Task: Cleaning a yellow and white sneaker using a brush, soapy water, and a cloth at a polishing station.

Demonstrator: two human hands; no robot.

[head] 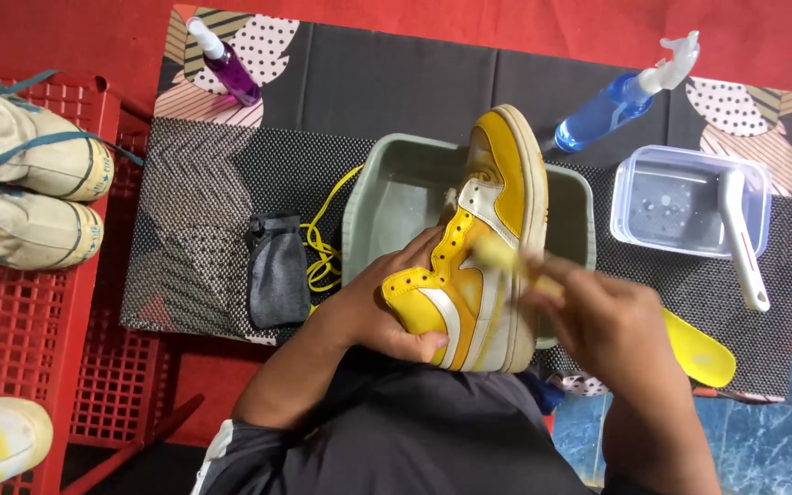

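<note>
A yellow and white high-top sneaker (492, 229) is held on its side over a grey wash basin (387, 197). My left hand (373, 307) grips the sneaker at its ankle collar. My right hand (611, 325) is closed on a small brush (506, 258), blurred with motion, whose head lies against the sneaker's side near the sole. A yellow insole (698, 353) lies on the mat just right of my right hand.
A black patterned mat (222, 192) carries a grey cloth pouch (277, 270), yellow laces (323, 247), a purple spray bottle (226, 69), a blue spray bottle (611, 105) and a clear tub (680, 211) with a white brush (744, 243). White sneakers (25, 174) rest on a red crate (20, 339) at left.
</note>
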